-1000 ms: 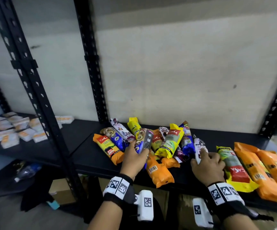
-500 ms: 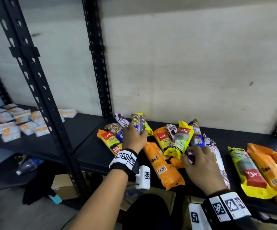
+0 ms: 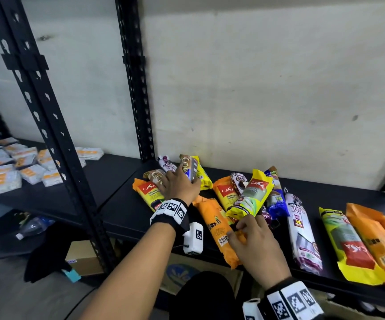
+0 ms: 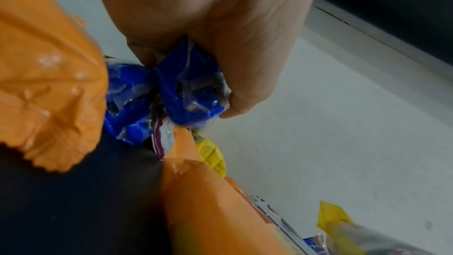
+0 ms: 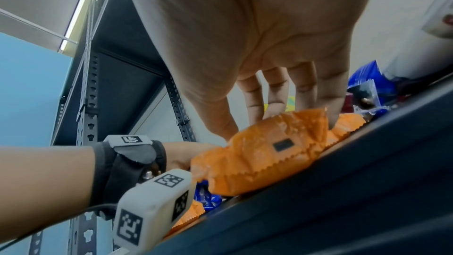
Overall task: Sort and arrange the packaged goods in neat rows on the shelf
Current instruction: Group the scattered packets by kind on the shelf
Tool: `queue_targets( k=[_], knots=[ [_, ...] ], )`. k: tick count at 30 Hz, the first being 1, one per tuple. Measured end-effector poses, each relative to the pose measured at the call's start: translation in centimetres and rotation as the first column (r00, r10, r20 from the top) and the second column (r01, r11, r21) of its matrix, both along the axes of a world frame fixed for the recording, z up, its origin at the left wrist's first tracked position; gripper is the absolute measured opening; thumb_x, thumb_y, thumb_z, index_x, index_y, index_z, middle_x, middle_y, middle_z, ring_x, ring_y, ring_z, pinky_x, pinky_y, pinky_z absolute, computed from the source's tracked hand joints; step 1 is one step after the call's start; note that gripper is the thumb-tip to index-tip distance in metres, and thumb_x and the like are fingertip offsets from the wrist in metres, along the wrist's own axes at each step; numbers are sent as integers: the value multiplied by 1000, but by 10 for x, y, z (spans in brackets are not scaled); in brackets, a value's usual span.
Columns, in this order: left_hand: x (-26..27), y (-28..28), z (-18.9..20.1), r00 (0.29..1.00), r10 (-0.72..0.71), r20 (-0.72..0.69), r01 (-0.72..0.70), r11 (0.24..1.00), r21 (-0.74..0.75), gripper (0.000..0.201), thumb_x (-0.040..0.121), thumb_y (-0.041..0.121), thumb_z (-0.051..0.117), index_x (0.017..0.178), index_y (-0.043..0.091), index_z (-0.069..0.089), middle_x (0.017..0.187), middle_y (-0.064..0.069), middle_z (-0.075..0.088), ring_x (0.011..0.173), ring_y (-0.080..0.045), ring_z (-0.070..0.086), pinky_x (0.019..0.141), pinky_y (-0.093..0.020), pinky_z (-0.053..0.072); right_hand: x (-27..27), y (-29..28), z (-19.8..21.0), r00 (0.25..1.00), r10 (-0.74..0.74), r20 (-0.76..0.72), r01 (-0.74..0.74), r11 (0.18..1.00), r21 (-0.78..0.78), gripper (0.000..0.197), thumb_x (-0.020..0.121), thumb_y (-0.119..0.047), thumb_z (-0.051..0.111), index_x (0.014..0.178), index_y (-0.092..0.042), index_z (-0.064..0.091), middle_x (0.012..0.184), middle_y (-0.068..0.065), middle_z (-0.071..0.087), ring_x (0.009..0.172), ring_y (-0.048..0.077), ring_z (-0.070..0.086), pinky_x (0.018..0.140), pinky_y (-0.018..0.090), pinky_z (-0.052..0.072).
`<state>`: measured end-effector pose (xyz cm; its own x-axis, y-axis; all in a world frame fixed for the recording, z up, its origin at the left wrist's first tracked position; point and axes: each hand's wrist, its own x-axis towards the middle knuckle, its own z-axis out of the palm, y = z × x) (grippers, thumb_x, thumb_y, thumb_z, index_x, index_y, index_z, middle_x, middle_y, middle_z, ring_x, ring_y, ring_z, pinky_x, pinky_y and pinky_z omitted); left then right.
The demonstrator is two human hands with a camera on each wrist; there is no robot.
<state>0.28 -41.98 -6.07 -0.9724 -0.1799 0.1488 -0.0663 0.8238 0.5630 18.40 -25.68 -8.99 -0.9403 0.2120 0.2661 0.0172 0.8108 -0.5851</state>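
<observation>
Packaged goods: the packs [image 3: 244, 199] lie in a messy heap on the black shelf [image 3: 117, 204], near its middle, some on top of others.
Risk one: the yellow pack [image 3: 250, 195] leans on other packs, so I think it may slide or tip if the packs under it get pulled.
Risk two: the long orange pack [image 3: 216, 225] reaches the front edge of the shelf. A push could knock it off onto the floor.
Risk three: the wraps look thin, shiny and crinkly. I think they may slip out of a loose hold.
Look: long soft packs in orange, yellow, blue and white-purple. Some have a red label.
Sorted part: on the right, a yellow pack [image 3: 346, 241] and orange packs [image 3: 371, 234] lie side by side, more like a row.
Left hand: the left hand [image 3: 180, 188] is at the back left of the heap. Its fingers [image 4: 240, 108] curl round a blue pack [image 4: 191, 92] and squeeze it.
Right hand: the right hand [image 3: 253, 239] reaches down on the small orange pack [image 5: 269, 148] at the front. Its fingers [image 5: 255, 100] are a little spread, with the tips on that pack, but I cannot tell if they hold it.
Around: small white and orange boxes [image 3: 18, 167] sit on the next shelf to the left.
</observation>
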Motion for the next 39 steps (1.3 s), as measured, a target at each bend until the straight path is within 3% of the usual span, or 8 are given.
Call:
queue_targets(
  k=[5,11,14,18,22,27,32,39],
  knots=[
    [13,0,8,997,24,-67,-25,1000,-2,74,82,53,60,145,22,35,147,-15,33,139,-36,24,112,-53,23,-2,11,-4,994,-62,-85,60,998,-26,14,87,-44,60,88,-32,53,96,-12,46,92,13,53,73,36,53],
    [79,6,2,905,-25,-425,110,978,177,47,89,37,63,133,24,53,131,-4,42,129,-25,32,105,-45,36,-1,20,-11,975,-201,-100,208,975,71,20,87,-35,66,97,-25,52,103,-3,37,93,12,28,79,32,36],
    [111,14,-17,951,-129,-282,202,948,248,43,92,42,59,131,27,50,132,-1,39,129,-20,38,100,-36,46,-3,20,-17,968,-215,-132,222,974,45,33,83,-42,70,103,-23,52,110,1,37,98,16,30,85,36,39],
    [141,26,-38,983,-181,-25,182,955,233,57,90,54,56,137,28,38,137,-5,38,130,-25,43,100,-43,49,-9,17,-15,949,-260,-180,274,960,58,55,75,-68,65,101,-23,48,107,2,39,101,23,39,86,39,43],
    [157,36,-44,982,-187,34,179,969,169,68,89,61,53,143,25,32,137,-7,40,130,-29,40,100,-44,44,-23,11,5,916,-344,-207,353,936,7,81,74,-81,53,125,-18,43,113,11,47,104,32,47,86,44,44],
    [159,41,-43,978,-201,64,188,968,165,86,87,70,49,153,22,21,145,-11,36,136,-32,35,104,-45,40,-53,11,28,909,-416,22,410,903,127,96,74,-89,32,144,-23,25,133,24,44,121,42,45,96,49,42],
    [163,47,-46,979,-197,53,189,973,131,95,85,74,45,156,19,16,141,-10,34,133,-32,32,106,-45,38,-70,15,30,925,-342,162,339,940,51,84,79,-71,50,142,-25,19,143,23,27,124,46,43,89,49,47],
    [162,50,-45,982,-181,59,177,982,73,96,85,73,46,157,20,13,145,-10,34,133,-31,35,106,-45,37,-72,25,28,970,-198,140,207,977,-54,65,85,-40,60,139,-18,30,134,28,39,126,49,40,101,52,41]
  ],
)
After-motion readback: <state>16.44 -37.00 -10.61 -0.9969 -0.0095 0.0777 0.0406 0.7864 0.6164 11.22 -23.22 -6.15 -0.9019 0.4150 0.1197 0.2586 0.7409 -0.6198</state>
